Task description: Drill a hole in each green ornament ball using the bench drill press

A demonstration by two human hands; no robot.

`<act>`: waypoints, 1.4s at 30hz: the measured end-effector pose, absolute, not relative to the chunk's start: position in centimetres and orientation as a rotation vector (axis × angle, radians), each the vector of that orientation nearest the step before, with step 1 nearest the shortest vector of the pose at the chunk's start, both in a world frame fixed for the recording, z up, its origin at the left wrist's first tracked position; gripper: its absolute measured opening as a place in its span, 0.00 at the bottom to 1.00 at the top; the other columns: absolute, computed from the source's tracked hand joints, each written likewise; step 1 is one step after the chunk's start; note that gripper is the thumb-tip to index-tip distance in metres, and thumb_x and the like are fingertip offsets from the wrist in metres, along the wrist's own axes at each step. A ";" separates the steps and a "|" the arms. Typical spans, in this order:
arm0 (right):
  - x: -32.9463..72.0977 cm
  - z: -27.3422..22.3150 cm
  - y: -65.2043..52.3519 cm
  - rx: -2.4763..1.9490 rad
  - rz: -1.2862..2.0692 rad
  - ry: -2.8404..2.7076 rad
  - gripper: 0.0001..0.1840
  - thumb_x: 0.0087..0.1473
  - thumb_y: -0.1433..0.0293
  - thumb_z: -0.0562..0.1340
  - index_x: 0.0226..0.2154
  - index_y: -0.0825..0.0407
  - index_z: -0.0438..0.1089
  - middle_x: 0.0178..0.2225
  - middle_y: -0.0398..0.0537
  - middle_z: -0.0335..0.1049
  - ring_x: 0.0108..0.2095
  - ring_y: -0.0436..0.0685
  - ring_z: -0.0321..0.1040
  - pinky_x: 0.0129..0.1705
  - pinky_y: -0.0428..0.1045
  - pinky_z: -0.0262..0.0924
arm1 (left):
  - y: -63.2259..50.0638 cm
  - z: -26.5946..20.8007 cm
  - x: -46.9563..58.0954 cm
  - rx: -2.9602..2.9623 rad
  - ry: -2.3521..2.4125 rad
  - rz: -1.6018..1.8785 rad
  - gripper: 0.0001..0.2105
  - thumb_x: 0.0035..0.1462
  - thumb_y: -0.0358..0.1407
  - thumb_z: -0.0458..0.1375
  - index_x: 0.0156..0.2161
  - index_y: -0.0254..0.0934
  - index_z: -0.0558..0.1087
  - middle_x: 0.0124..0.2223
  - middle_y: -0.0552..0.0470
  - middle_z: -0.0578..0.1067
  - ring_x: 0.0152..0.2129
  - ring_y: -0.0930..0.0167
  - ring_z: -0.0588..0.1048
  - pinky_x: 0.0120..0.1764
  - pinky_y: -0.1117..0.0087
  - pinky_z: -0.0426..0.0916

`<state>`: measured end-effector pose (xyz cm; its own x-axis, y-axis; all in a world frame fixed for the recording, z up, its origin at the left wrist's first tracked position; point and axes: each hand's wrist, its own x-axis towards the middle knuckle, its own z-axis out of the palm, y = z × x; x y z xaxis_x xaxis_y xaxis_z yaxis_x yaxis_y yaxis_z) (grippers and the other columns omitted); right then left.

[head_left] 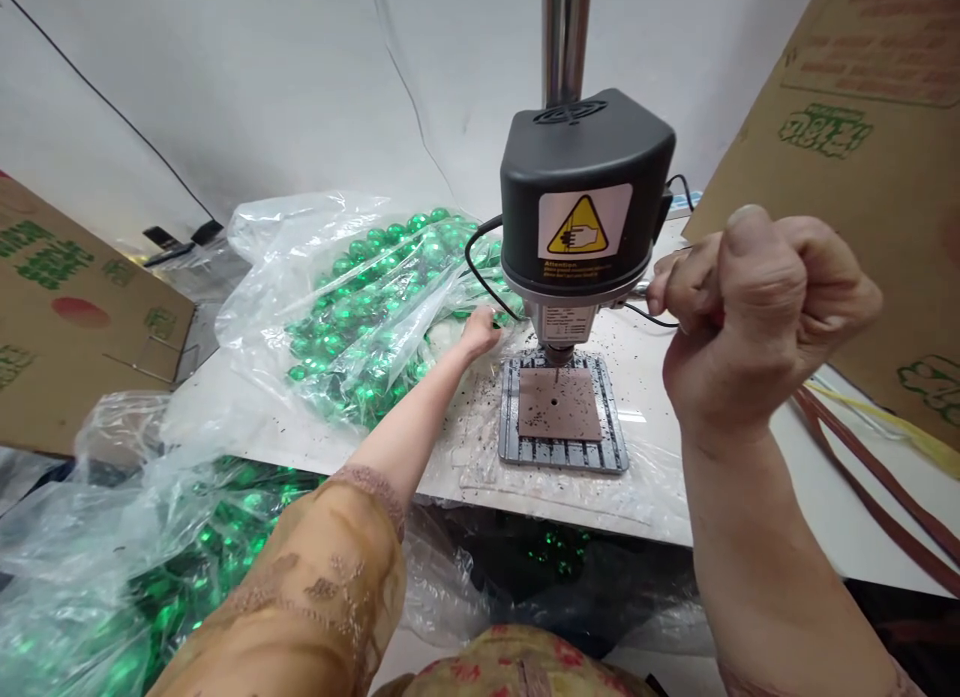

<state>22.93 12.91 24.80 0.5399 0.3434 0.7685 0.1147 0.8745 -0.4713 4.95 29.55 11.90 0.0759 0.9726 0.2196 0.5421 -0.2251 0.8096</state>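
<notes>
A small black bench drill press (589, 177) stands before me, its thin bit above a brown board (540, 417) with a dark hole in it. The board lies on the slotted metal base (613, 447). My right hand (757, 317) is closed in a fist at the machine's right side, around the feed handle, most of which the fingers hide. To the left of the drill, my left hand (480, 332) reaches the edge of a clear plastic bag (262, 247) full of shiny green balls (352, 327). Its fingers are drawn together; what they hold is hidden.
Dark shavings are scattered around the base on the white table (645, 377). Cardboard boxes stand at the left (67, 327) and right (885, 177). More green balls in plastic (202, 557) lie below the table's front edge. Brown straps (862, 467) lie at the right.
</notes>
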 end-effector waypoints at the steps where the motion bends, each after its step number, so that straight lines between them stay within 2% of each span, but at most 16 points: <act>1: 23.0 24.8 12.9 -0.511 0.149 -1.002 0.24 0.59 0.67 0.62 0.17 0.52 0.53 0.14 0.33 0.47 0.15 0.41 0.50 0.21 0.46 0.50 | 29.3 12.0 4.7 1.827 1.511 1.048 0.10 0.45 0.23 0.65 0.36 0.33 0.78 0.41 0.41 0.79 0.43 0.58 0.74 0.51 0.60 0.68; 5: 23.1 24.6 12.9 -0.512 0.148 -0.993 0.24 0.59 0.67 0.63 0.16 0.51 0.54 0.14 0.34 0.48 0.15 0.42 0.50 0.21 0.48 0.48 | 26.3 12.5 2.9 1.803 1.580 1.150 0.12 0.51 0.28 0.64 0.43 0.35 0.78 0.44 0.42 0.76 0.45 0.60 0.73 0.53 0.60 0.67; 9: 23.1 24.6 12.9 -0.515 0.152 -1.006 0.25 0.59 0.66 0.63 0.16 0.52 0.54 0.14 0.34 0.47 0.16 0.41 0.50 0.21 0.47 0.48 | 20.5 12.9 1.9 1.348 1.209 1.242 0.18 0.59 0.43 0.62 0.53 0.42 0.73 0.41 0.49 0.75 0.34 0.68 0.76 0.40 0.66 0.72; 11: 23.0 24.7 12.9 -0.502 0.147 -1.005 0.24 0.59 0.67 0.62 0.17 0.52 0.53 0.14 0.34 0.48 0.16 0.41 0.49 0.21 0.47 0.47 | 17.6 12.7 2.2 1.067 0.980 1.183 0.23 0.58 0.51 0.63 0.55 0.44 0.71 0.42 0.49 0.76 0.33 0.69 0.76 0.36 0.67 0.73; 13: 22.9 24.7 12.9 -0.487 0.142 -0.996 0.24 0.60 0.68 0.62 0.17 0.52 0.53 0.14 0.33 0.48 0.16 0.41 0.49 0.21 0.46 0.47 | 15.4 12.3 2.9 0.893 0.849 1.125 0.25 0.56 0.54 0.65 0.54 0.44 0.71 0.45 0.48 0.77 0.35 0.68 0.77 0.36 0.68 0.74; 19: 23.1 24.4 12.9 -0.478 0.150 -1.023 0.25 0.60 0.65 0.63 0.17 0.52 0.54 0.14 0.33 0.48 0.16 0.42 0.50 0.20 0.47 0.47 | 13.9 11.4 4.1 0.760 0.783 1.056 0.26 0.50 0.47 0.72 0.51 0.44 0.70 0.43 0.50 0.78 0.32 0.70 0.78 0.32 0.70 0.73; 23: 23.3 24.4 12.9 -0.488 0.157 -1.035 0.26 0.60 0.64 0.63 0.16 0.52 0.54 0.14 0.34 0.46 0.17 0.42 0.50 0.21 0.46 0.47 | 14.3 11.0 4.4 0.709 0.797 1.066 0.22 0.54 0.47 0.69 0.48 0.41 0.69 0.42 0.50 0.78 0.37 0.66 0.80 0.39 0.64 0.76; 26: 23.4 24.4 12.9 -0.486 0.163 -1.043 0.26 0.59 0.63 0.63 0.16 0.51 0.53 0.15 0.35 0.46 0.16 0.43 0.49 0.20 0.48 0.46 | 14.6 10.6 4.9 0.732 0.822 1.132 0.23 0.52 0.49 0.71 0.45 0.40 0.68 0.42 0.52 0.77 0.38 0.67 0.80 0.42 0.62 0.78; 32: 23.5 24.3 12.9 -0.485 0.162 -1.057 0.25 0.59 0.63 0.64 0.17 0.49 0.53 0.14 0.36 0.46 0.16 0.47 0.49 0.21 0.51 0.47 | 14.6 10.6 5.2 0.833 0.845 1.137 0.31 0.44 0.45 0.76 0.50 0.42 0.68 0.44 0.53 0.77 0.35 0.70 0.79 0.37 0.68 0.76; 35: 23.5 24.3 12.8 -0.476 0.159 -1.047 0.25 0.59 0.64 0.64 0.17 0.49 0.54 0.15 0.36 0.47 0.16 0.47 0.50 0.20 0.51 0.47 | 14.5 10.9 4.8 0.951 0.940 1.113 0.34 0.39 0.40 0.77 0.51 0.41 0.69 0.42 0.53 0.77 0.27 0.74 0.77 0.28 0.75 0.69; 38: 23.3 24.4 12.8 -0.510 0.148 -1.037 0.27 0.58 0.61 0.64 0.17 0.49 0.52 0.15 0.36 0.46 0.17 0.46 0.50 0.21 0.51 0.48 | 14.6 10.8 4.4 1.082 1.012 1.101 0.30 0.47 0.43 0.72 0.54 0.40 0.70 0.40 0.52 0.77 0.22 0.76 0.74 0.23 0.75 0.65; 40: 23.1 24.4 12.7 -0.533 0.139 -1.033 0.28 0.58 0.59 0.64 0.17 0.49 0.51 0.15 0.37 0.46 0.17 0.46 0.49 0.21 0.50 0.48 | 14.8 10.7 4.2 1.130 1.016 1.091 0.25 0.54 0.46 0.67 0.55 0.41 0.71 0.41 0.51 0.77 0.24 0.75 0.76 0.24 0.75 0.67; 42: 23.1 24.4 12.7 -0.550 0.141 -1.035 0.28 0.59 0.59 0.63 0.17 0.49 0.50 0.15 0.37 0.46 0.17 0.46 0.48 0.21 0.50 0.48 | 15.0 10.5 4.2 1.176 1.027 1.067 0.22 0.55 0.45 0.66 0.54 0.41 0.72 0.43 0.51 0.76 0.25 0.75 0.76 0.25 0.75 0.68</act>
<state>23.09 12.71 24.44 0.5152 0.3636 0.7761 0.1422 0.8567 -0.4958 4.25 15.03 10.55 0.1938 0.9795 -0.0543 -0.0911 0.0730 0.9932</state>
